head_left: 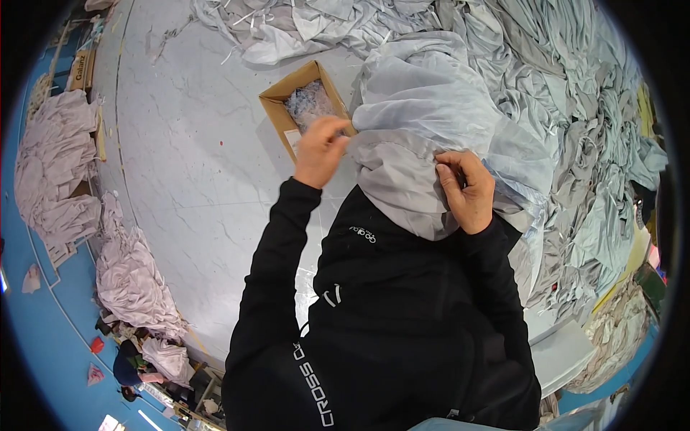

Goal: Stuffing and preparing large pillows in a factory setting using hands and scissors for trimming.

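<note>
Light grey fabric lies bunched over my lap, its upper part running up into a paler, bluish-white sheer cloth. My right hand pinches the grey fabric's edge between thumb and fingers. To the left, my left hand is raised beside an open cardboard box, apart from the fabric. Its fingers are curled in toward the thumb; whatever they may hold is too small to make out. Inside the box sits a heap of small clear, bluish plastic pieces.
A pale marbled work surface spreads out on the left. Grey-green cloth is piled along the right, and more grey cloth lies at the far side. Pinkish-white cloth heaps stand beyond the left edge, over a blue floor.
</note>
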